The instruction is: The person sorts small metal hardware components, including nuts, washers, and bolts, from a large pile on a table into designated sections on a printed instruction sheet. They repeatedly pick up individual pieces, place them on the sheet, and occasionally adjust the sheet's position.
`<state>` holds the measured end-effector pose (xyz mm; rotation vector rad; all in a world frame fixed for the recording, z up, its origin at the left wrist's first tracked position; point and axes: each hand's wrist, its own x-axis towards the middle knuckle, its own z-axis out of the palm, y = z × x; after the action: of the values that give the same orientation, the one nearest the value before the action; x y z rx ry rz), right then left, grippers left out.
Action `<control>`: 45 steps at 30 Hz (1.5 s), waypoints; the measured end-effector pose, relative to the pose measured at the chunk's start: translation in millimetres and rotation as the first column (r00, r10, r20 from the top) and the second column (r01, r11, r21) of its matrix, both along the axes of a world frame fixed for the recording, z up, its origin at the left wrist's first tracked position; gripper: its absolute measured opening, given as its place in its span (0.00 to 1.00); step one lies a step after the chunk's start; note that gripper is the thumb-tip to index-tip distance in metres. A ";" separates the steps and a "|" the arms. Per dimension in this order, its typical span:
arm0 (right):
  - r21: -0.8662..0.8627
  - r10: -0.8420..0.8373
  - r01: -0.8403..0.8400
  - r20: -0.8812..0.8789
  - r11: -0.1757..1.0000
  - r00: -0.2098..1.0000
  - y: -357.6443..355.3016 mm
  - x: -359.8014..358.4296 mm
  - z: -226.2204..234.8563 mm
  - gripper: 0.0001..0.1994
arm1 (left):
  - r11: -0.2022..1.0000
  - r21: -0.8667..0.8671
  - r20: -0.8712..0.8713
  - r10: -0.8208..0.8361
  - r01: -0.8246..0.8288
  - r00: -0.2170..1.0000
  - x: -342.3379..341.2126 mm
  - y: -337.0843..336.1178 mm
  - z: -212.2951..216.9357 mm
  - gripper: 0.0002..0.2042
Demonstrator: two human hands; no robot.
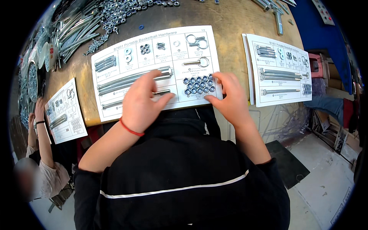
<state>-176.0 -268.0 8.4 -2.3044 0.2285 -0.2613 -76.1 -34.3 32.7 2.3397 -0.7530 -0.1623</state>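
Observation:
A white hardware sheet (174, 46) lies on the wooden table in front of me, with pictures of bolts, washers, nuts and ring pins in boxes. Over its lower middle is my left hand (141, 101), thumb and fingers apart, a red cord round the wrist. It covers part of the long bolt pictures, and I see nothing in it. At the sheet's right edge my right hand (233, 97) has thumb and forefinger spread beside the picture of a group of nuts (198, 84). Whether its fingertips touch the paper I cannot tell.
Loose nuts (119, 15) and a heap of long bolts (74, 32) cover the far left. More sheets lie right (281, 69) and left (67, 111). Large bolts (278, 23) rest at the back right. Another person's hand (40, 109) reaches in at the left.

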 end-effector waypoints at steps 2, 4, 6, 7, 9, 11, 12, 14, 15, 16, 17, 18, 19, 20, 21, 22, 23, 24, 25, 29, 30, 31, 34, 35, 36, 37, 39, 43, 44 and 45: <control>-0.005 0.023 -0.023 0.019 1.000 1.000 -1.9 3.2 -1.3 0.26 | 0.999 0.004 -0.036 0.032 -0.032 0.999 6.6 11.3 1.0 0.28; 0.012 0.055 -0.055 -0.055 0.998 0.997 -8.0 6.4 -2.6 0.30 | 1.000 -0.013 0.026 -0.021 0.022 0.999 7.8 12.4 0.7 0.29; 0.061 0.012 0.001 -0.215 0.998 0.977 -10.1 8.0 8.1 0.30 | 0.984 -0.040 0.188 -0.161 0.172 0.969 7.8 -0.3 -4.3 0.30; 0.078 0.000 0.024 -0.294 0.997 0.956 -11.0 9.6 13.0 0.30 | 0.949 -0.109 0.150 -0.278 0.295 0.949 5.2 -24.3 0.8 0.32; 0.019 -0.016 0.023 -0.340 1.000 0.940 -12.8 7.6 17.3 0.28 | 0.928 -0.108 0.161 -0.336 0.355 0.928 3.2 -49.7 -5.6 0.32; -0.034 0.000 -0.010 -0.281 0.999 0.960 -14.6 3.9 14.4 0.21 | 0.923 -0.084 0.174 -0.358 0.375 0.918 3.0 -67.6 -13.7 0.31; -0.020 0.013 -0.019 -0.248 1.000 0.969 -13.9 2.4 11.2 0.20 | 0.923 -0.061 0.180 -0.365 0.380 0.914 3.6 -73.9 -19.1 0.30; 0.006 0.040 -0.039 -0.179 0.999 0.983 -11.2 1.4 7.9 0.17 | 0.921 -0.036 0.199 -0.374 0.388 0.906 5.4 -80.7 -26.1 0.28; 0.005 0.028 -0.027 -0.196 1.000 0.980 -9.8 1.0 8.9 0.14 | 0.918 -0.032 0.209 -0.381 0.396 0.901 6.6 -82.4 -28.7 0.26; -0.001 0.029 -0.030 -0.200 1.000 0.979 -9.9 0.0 8.2 0.15 | 0.915 -0.027 0.219 -0.388 0.403 0.895 7.2 -83.4 -30.6 0.24; -0.008 0.032 -0.034 -0.205 0.999 0.978 -10.4 -0.6 7.2 0.15 | 0.911 -0.041 0.213 -0.392 0.409 0.895 7.6 -83.5 -32.0 0.23; -0.016 0.035 -0.039 -0.209 0.999 0.977 -11.4 -0.8 6.4 0.16 | 0.908 -0.055 0.207 -0.396 0.414 0.895 8.3 -83.5 -33.4 0.22; 0.018 0.018 -0.015 -0.218 1.000 0.976 -11.6 -0.5 6.3 0.16 | 0.906 -0.069 0.203 -0.398 0.418 0.895 8.7 -83.5 -34.4 0.21; 0.052 0.003 0.009 -0.227 0.999 0.974 -11.4 0.1 6.7 0.17 | 0.907 -0.073 0.203 -0.395 0.416 0.896 8.6 -83.7 -35.0 0.21; 0.085 -0.010 0.031 -0.238 0.996 0.971 -11.5 0.6 7.1 0.18 | 0.908 -0.078 0.202 -0.390 0.411 0.899 8.3 -83.7 -35.7 0.20; 0.096 -0.011 0.036 -0.249 0.995 0.968 -12.0 0.5 7.1 0.18 | 0.910 -0.084 0.201 -0.383 0.406 0.901 8.0 -83.6 -36.0 0.20; 0.106 -0.012 0.041 -0.260 0.993 0.965 -12.6 0.5 7.2 0.19 | 0.910 -0.078 0.171 -0.389 0.406 0.905 8.0 -83.4 -35.1 0.22; 0.117 -0.013 0.047 -0.271 0.992 0.962 -13.2 0.5 7.5 0.19 | 0.910 -0.071 0.141 -0.395 0.408 0.908 8.3 -83.2 -32.8 0.23; 0.129 -0.015 0.048 -0.246 0.990 0.969 -13.4 0.0 6.1 0.20 | 0.910 -0.065 0.112 -0.400 0.409 0.910 8.4 -82.7 -30.8 0.25; 0.133 -0.006 0.032 -0.195 0.991 0.981 -14.1 0.0 0.8 0.22 | 0.921 -0.109 0.106 -0.364 0.375 0.925 8.2 -74.7 -25.0 0.30; 0.123 0.001 0.024 -0.197 0.992 0.980 -14.0 0.2 0.3 0.23 | 0.922 -0.113 0.096 -0.361 0.371 0.927 9.5 -71.2 -21.9 0.31; 0.116 0.011 0.013 -0.198 0.993 0.980 -13.8 1.0 1.1 0.23 | 0.923 -0.117 0.086 -0.358 0.366 0.930 11.3 -66.7 -18.1 0.32; 0.096 0.033 -0.014 -0.194 0.995 0.981 -13.6 3.3 3.8 0.23 | 0.928 -0.127 0.082 -0.341 0.349 0.936 22.9 -41.4 -3.4 0.35; 0.092 0.034 -0.017 -0.188 0.996 0.981 -13.6 3.1 3.2 0.24 | 0.938 -0.131 0.059 -0.317 0.322 0.947 26.5 -28.8 2.2 0.35; 0.086 0.033 -0.018 -0.184 0.996 0.982 -13.6 2.6 3.2 0.24 | 0.949 -0.111 0.067 -0.289 0.295 0.955 32.3 -14.2 4.1 0.35; 0.092 0.034 -0.015 -0.205 0.996 0.978 -14.0 2.5 4.4 0.24 | 0.969 -0.087 0.063 -0.225 0.230 0.972 37.3 4.9 4.4 0.36; 0.102 0.028 -0.003 -0.249 0.995 0.968 -15.5 1.2 8.9 0.24 | 0.998 -0.066 0.054 -0.003 0.006 0.999 50.2 52.9 1.6 0.38; 0.155 -0.193 0.218 -0.164 0.964 0.967 -19.2 -7.2 1.9 0.26 | 0.871 0.041 0.011 0.489 -0.489 0.872 55.9 143.5 -6.1 0.33; 0.055 -0.186 0.194 -0.125 0.979 0.975 -15.2 -8.7 -3.1 0.26 | 0.874 0.026 -0.096 0.485 -0.485 0.869 47.9 156.3 -11.7 0.32; -0.052 -0.179 0.175 -0.086 0.983 0.980 -10.2 -10.3 -7.9 0.27 | 0.878 0.006 -0.205 0.470 -0.479 0.859 39.3 167.0 -23.4 0.32</control>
<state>-186.4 -278.2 0.5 -2.3443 0.4797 -0.2545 -36.8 132.7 9.2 2.3445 -0.0647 -0.1567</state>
